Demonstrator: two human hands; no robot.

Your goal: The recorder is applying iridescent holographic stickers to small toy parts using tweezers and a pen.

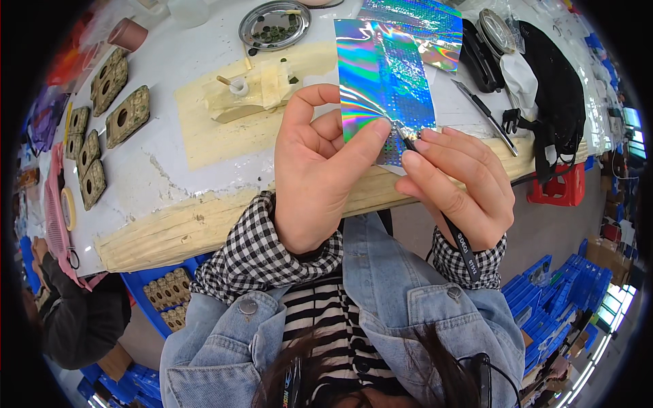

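My left hand (314, 166) pinches the lower part of a shiny holographic sheet (384, 71), blue-green with rainbow streaks and rows of tiny marks. The sheet bends into creases near my left thumb. Black tweezers (460, 246) lie in my right hand (469, 180), their handle running down past the wrist. Their tips touch or nearly touch the sheet beside my left thumb; whether they grip a piece of it is too small to tell. A second holographic sheet (445, 42) rests on the table behind the first.
Camouflage-patterned parts with round holes (128, 117) lie at the left. A round metal dish (262, 42) holds small dark pieces. Behind my left hand is a taped block (248, 102). To the right are a craft knife (483, 109) and a black stapler-like tool (480, 60).
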